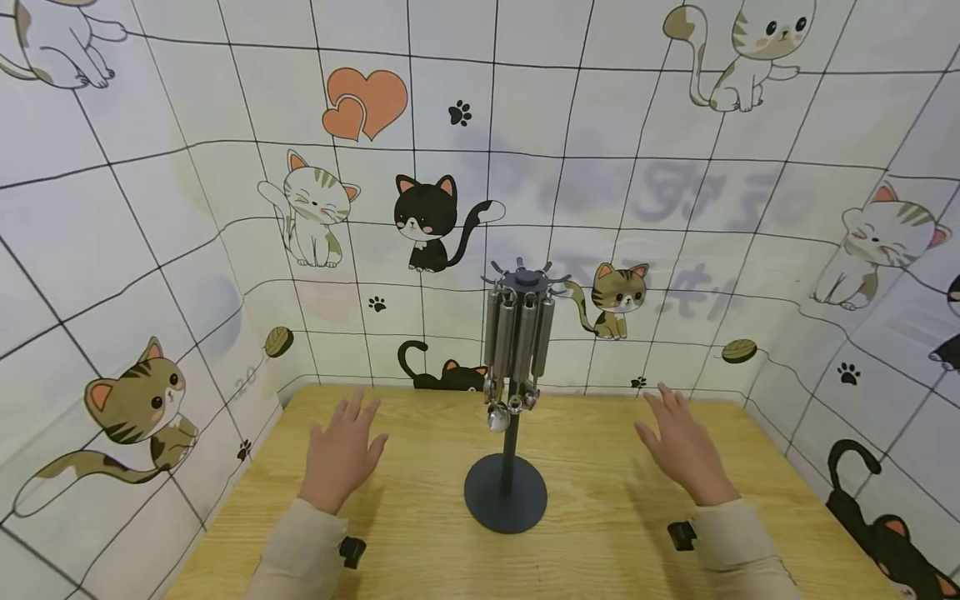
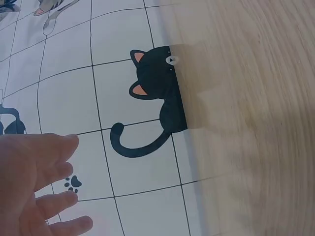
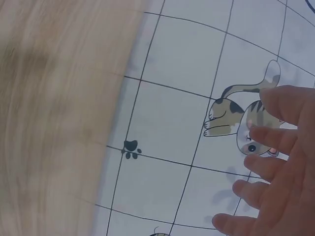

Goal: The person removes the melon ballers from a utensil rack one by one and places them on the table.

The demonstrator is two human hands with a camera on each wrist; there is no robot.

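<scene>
A dark stand with a round base and a ring of hooks on top is upright mid-table. Several shiny metal utensils with tube-like handles hang around its post; one low end looks like a spoon bowl, while the other ends are too small to tell. To the left of the stand, my left hand is held over the table with fingers extended, touching nothing. On the other side my right hand is also empty, its fingers spread apart. Both wrist views show loose, slightly bent fingers and no object in them.
The light wooden table is bounded at the back and sides by white walls printed with a grid and cartoon cats. Dark wrist devices sit at both cuffs. The stand rises between my two arms.
</scene>
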